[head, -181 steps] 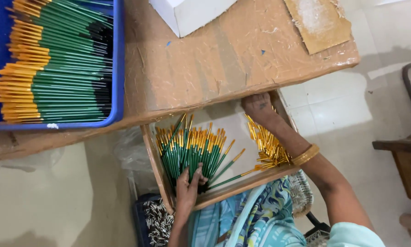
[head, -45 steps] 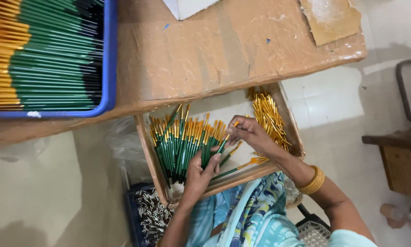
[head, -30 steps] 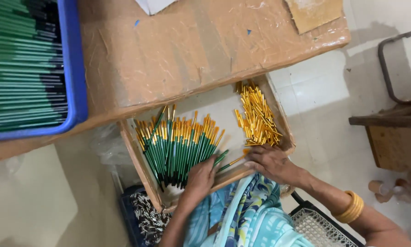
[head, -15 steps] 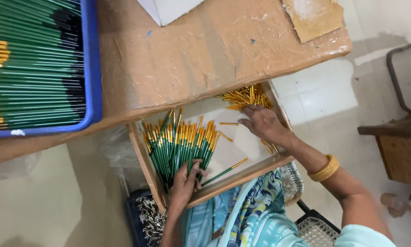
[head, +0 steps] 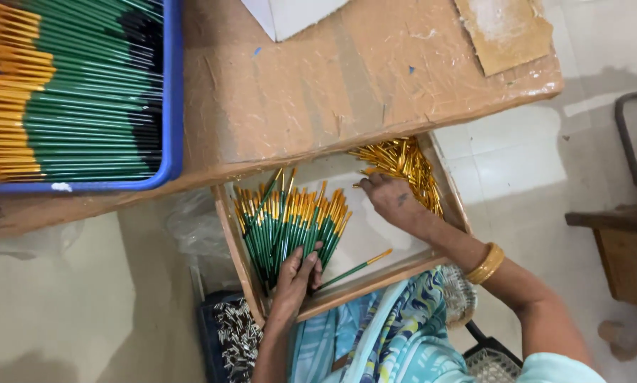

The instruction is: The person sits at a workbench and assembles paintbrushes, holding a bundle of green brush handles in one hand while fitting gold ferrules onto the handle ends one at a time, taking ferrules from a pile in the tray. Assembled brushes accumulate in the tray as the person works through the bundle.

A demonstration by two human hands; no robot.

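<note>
Green-handled paintbrushes with gold ferrules (head: 290, 227) lie fanned in a shallow wooden tray (head: 229, 234) under the table edge; our left hand (head: 297, 273) rests flat on their lower ends, fingers spread, pressing rather than clenched. One loose brush (head: 354, 268) lies aslant just beside that hand. Our right hand (head: 389, 202) sits at the near edge of a heap of gold ferrules (head: 403, 167) in the tray's right corner; fingers curl into the heap, but we cannot tell whether they pinch any. Gold bangle (head: 487, 262) on that wrist.

Beyond: worn wooden table (head: 318, 92), its far side cut off. Blue crate (head: 171, 92) at left, packed with rows of green brushes, partly out of frame. White box (head: 290, 14) at the top edge, mostly cropped. Brown cardboard scrap (head: 506, 32) at the right corner. Below the tray, a dark bin of small pale pieces (head: 237, 337), too small to identify.
</note>
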